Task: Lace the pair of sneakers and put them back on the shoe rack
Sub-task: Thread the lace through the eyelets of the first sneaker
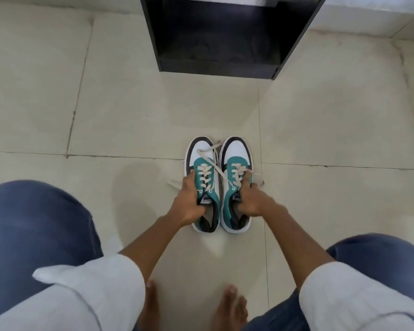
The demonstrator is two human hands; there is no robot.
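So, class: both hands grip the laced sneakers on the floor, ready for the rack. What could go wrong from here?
1. The lace ends lie loose and untied, so they could snag or trail when the left hand and right hand lift.
2. Each sneaker is held one-handed by its opening and might tip or slip before reaching the shoe rack.

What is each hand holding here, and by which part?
Left hand grips the left teal-and-white laced sneaker by its tongue and collar; right hand grips the right teal-and-white sneaker the same way.
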